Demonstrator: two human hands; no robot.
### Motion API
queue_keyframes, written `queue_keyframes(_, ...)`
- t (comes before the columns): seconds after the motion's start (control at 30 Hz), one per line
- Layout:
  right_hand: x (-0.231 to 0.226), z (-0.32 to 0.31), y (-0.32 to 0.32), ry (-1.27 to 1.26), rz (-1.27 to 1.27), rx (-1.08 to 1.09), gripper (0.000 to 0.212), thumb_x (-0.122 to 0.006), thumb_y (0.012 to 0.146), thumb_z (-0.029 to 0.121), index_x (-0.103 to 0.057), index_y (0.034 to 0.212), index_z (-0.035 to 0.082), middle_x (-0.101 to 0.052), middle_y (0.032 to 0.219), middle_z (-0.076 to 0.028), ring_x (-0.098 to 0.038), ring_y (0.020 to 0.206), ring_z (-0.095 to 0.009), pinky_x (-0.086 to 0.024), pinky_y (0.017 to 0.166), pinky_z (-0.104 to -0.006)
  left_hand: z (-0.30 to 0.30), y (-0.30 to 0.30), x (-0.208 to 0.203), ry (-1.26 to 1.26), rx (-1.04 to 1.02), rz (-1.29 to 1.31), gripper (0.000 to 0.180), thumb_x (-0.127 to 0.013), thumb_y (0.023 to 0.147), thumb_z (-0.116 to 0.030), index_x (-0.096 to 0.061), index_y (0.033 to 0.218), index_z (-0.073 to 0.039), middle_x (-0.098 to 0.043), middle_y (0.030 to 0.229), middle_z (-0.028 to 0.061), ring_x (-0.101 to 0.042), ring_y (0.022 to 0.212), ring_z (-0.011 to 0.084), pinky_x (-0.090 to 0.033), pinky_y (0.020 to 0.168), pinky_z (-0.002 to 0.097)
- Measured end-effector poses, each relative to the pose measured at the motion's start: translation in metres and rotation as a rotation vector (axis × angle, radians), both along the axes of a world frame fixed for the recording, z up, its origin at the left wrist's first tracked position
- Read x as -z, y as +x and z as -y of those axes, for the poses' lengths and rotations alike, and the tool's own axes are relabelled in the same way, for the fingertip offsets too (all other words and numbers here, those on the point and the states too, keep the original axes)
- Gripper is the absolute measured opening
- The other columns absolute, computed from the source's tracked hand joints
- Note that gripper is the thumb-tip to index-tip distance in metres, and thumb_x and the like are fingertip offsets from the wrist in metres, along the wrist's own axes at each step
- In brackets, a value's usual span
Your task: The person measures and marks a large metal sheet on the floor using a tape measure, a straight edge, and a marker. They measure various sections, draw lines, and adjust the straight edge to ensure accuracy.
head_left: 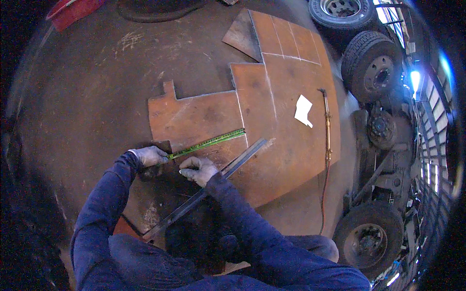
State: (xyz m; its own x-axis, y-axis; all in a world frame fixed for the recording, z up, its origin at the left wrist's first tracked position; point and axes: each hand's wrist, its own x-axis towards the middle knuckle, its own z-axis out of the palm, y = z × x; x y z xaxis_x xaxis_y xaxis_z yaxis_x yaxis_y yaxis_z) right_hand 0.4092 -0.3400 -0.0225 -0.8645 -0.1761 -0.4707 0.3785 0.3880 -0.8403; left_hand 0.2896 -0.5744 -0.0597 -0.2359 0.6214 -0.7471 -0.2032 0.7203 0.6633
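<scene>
A rust-brown steel plate [291, 77] with cut-out edges and white marked lines lies on the floor before me. Across it stretches a green tape measure [208, 142], its far end near a white line. My left hand [151, 156], gloved, is closed on the near end of the tape. To the right of it and just below the tape, my gloved right hand [199, 170] has its fingers pinched together. Something small and pale may be at its fingertips, too small to name. A long metal bar [242, 157] runs diagonally under my right forearm, partly hidden by it.
A cutting torch [327, 126] with a reddish hose [324, 203] rests on the plate's right side, beside a white angular piece [303, 110]. Large truck wheels [371, 65] and axle parts stand along the right. A red container [73, 12] is at the far left.
</scene>
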Motion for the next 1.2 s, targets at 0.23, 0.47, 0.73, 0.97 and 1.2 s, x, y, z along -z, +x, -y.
queue_keyframes(0.23, -0.002, -0.002, 0.0, -0.002, 0.036, 0.009, 0.022, -0.077, 0.09, 0.019, -0.072, 0.108, 0.006, -0.07, 0.085, -0.002, -0.062, 0.069, -0.011, -0.053, 0.066, -0.0292, -0.008, 0.0, -0.012, -0.005, 0.038, -0.085, 0.033, -0.055, 0.103, -0.039, -0.072, 0.1, -0.011, -0.071, 0.08, 0.0016, -0.065, 0.069, 0.0147, -0.054, 0.063, 0.0352)
queue_keyframes(0.47, 0.009, 0.0, 0.006, 0.007, 0.004, -0.006, 0.019, -0.076, 0.092, 0.017, -0.072, 0.105, 0.005, -0.07, 0.085, -0.003, -0.063, 0.071, -0.012, -0.054, 0.068, -0.0292, -0.004, -0.002, 0.006, 0.082, 0.101, -0.111, 0.032, -0.055, 0.103, -0.039, -0.072, 0.102, -0.012, -0.071, 0.079, 0.0013, -0.063, 0.066, 0.0148, -0.054, 0.063, 0.0358)
queue_keyframes(0.73, 0.001, 0.004, 0.006, 0.023, -0.001, -0.01, 0.016, -0.076, 0.091, 0.014, -0.072, 0.104, 0.005, -0.071, 0.086, -0.003, -0.064, 0.074, -0.012, -0.054, 0.07, -0.0292, -0.005, -0.003, -0.001, -0.056, 0.012, 0.04, 0.032, -0.054, 0.103, -0.039, -0.07, 0.1, -0.012, -0.069, 0.077, 0.001, -0.062, 0.062, 0.0142, -0.053, 0.058, 0.0342)
queue_keyframes(0.97, 0.005, 0.001, 0.004, 0.005, 0.054, 0.009, 0.019, -0.077, 0.09, 0.017, -0.072, 0.105, 0.005, -0.072, 0.089, -0.004, -0.065, 0.075, -0.013, -0.055, 0.072, -0.0307, -0.012, -0.008, -0.012, -0.056, 0.042, 0.048, 0.033, -0.054, 0.104, -0.041, -0.07, 0.102, -0.012, -0.07, 0.079, 0.0016, -0.061, 0.06, 0.0141, -0.053, 0.057, 0.0346)
queue_keyframes(1.2, 0.024, -0.018, -0.011, 0.211, -0.219, 0.111, 0.019, -0.08, 0.086, 0.02, -0.075, 0.099, 0.007, -0.074, 0.089, -0.004, -0.068, 0.082, -0.015, -0.055, 0.08, -0.0339, -0.012, -0.01, 0.007, -0.004, 0.116, 0.012, 0.034, -0.051, 0.101, -0.037, -0.07, 0.107, -0.009, -0.072, 0.084, 0.0061, -0.067, 0.07, 0.0173, -0.055, 0.066, 0.0373)
